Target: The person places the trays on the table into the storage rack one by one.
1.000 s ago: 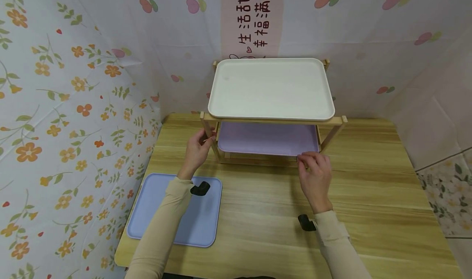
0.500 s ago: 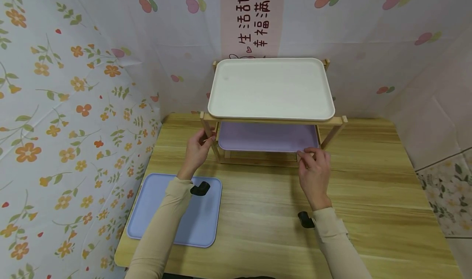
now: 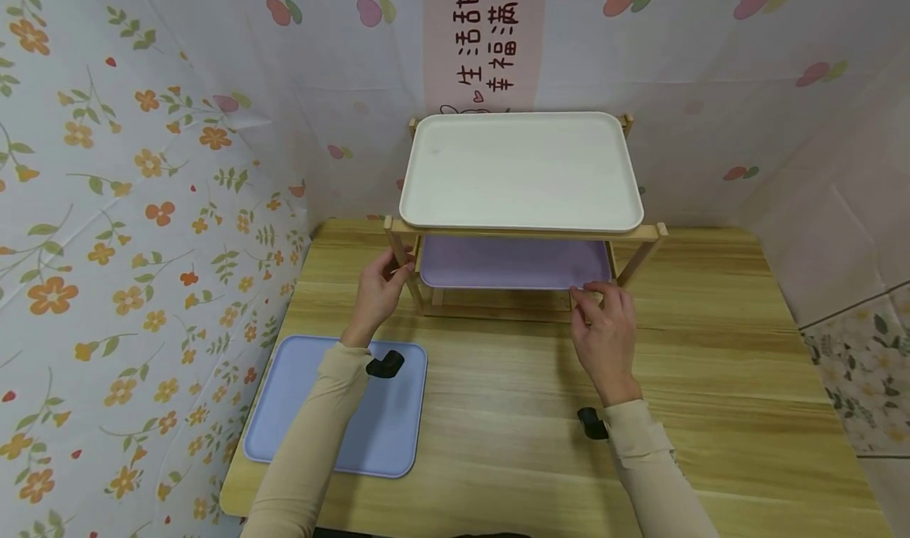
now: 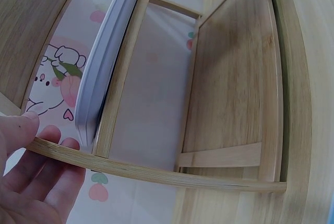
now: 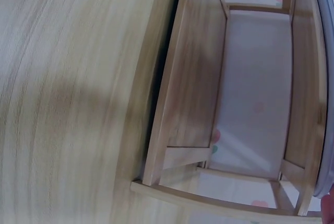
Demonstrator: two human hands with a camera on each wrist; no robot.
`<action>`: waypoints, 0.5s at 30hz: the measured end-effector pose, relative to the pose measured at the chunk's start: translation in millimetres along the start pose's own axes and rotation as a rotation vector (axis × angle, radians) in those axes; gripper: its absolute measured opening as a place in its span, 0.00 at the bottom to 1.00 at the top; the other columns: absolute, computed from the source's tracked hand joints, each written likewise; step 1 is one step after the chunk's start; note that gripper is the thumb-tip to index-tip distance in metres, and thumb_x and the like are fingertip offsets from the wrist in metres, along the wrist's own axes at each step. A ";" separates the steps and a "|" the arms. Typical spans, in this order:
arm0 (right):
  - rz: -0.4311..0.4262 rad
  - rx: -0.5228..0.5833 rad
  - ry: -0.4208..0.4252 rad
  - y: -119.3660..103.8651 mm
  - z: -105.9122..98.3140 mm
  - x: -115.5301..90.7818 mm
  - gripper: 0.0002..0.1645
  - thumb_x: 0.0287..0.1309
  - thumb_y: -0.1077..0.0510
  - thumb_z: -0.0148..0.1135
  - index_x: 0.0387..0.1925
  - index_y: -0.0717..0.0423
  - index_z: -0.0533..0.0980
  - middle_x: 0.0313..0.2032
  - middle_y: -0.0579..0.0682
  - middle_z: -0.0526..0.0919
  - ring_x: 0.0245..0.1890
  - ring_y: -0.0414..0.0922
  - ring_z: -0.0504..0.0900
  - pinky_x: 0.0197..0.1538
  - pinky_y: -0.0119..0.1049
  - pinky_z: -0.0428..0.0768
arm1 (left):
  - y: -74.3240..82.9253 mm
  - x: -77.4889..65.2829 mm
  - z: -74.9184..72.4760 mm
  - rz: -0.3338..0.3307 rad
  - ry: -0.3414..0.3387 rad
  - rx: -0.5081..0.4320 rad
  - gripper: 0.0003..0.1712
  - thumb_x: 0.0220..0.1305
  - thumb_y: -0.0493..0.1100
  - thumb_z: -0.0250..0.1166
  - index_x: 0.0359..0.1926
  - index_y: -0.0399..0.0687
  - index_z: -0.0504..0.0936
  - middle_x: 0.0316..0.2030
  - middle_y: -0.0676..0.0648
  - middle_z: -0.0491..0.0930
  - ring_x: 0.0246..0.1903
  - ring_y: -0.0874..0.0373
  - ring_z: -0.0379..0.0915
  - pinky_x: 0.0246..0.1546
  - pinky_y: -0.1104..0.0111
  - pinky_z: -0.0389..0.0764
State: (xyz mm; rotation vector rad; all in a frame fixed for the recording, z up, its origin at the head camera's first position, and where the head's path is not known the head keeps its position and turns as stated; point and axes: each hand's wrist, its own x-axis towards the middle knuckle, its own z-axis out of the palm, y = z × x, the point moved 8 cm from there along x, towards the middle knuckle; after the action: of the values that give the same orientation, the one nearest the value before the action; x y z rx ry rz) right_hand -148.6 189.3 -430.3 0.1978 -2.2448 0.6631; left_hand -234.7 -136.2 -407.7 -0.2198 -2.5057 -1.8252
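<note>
A wooden two-tier rack (image 3: 643, 253) stands at the back of the table, with a purple tray (image 3: 515, 263) on its lower shelf. My left hand (image 3: 378, 293) grips the rack's front left post; in the left wrist view the thumb lies on one side of the post (image 4: 156, 174) and the fingers curl behind it. At the tray's front right corner, my right hand (image 3: 607, 332) pinches the edge between thumb and forefinger. The right wrist view shows just a fingertip (image 5: 327, 208) beside the tray's edge (image 5: 324, 185); the rest of that hand is out of frame.
A white tray (image 3: 522, 171) lies on the rack's top tier. On the table's left, a blue tray (image 3: 298, 396) sits partly under my left forearm. Patterned cloth (image 3: 142, 230) hangs on the left and behind the rack.
The purple tray's front edge has slid back a little into the rack, and my right hand has moved back with it. My left hand keeps its place on the post.
</note>
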 end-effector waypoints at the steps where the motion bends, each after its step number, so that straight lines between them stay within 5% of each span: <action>1: -0.006 -0.005 -0.002 -0.1 0.2 0.2 0.12 0.50 0.72 0.59 0.35 0.64 0.85 0.40 0.62 0.81 0.43 0.63 0.75 0.47 0.54 0.74 | -0.1 -0.1 -0.1 -0.001 0.000 -0.003 0.18 0.67 0.30 0.57 0.57 0.26 0.73 0.50 0.27 0.78 0.55 0.37 0.75 0.57 0.50 0.77; 15: -0.040 -0.081 -0.113 -3.5 5.8 6.3 0.13 0.52 0.67 0.60 0.39 0.63 0.85 0.43 0.62 0.80 0.45 0.62 0.76 0.48 0.53 0.74 | 1.2 0.1 0.6 0.002 0.000 -0.032 0.18 0.67 0.30 0.57 0.56 0.25 0.73 0.50 0.25 0.77 0.55 0.33 0.74 0.57 0.49 0.76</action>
State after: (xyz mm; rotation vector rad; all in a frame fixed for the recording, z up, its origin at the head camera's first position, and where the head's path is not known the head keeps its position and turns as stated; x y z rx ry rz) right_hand -155.4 183.7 -427.6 0.2446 -2.3645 0.5513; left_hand -234.6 -135.3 -406.7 -0.2233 -2.4767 -1.8655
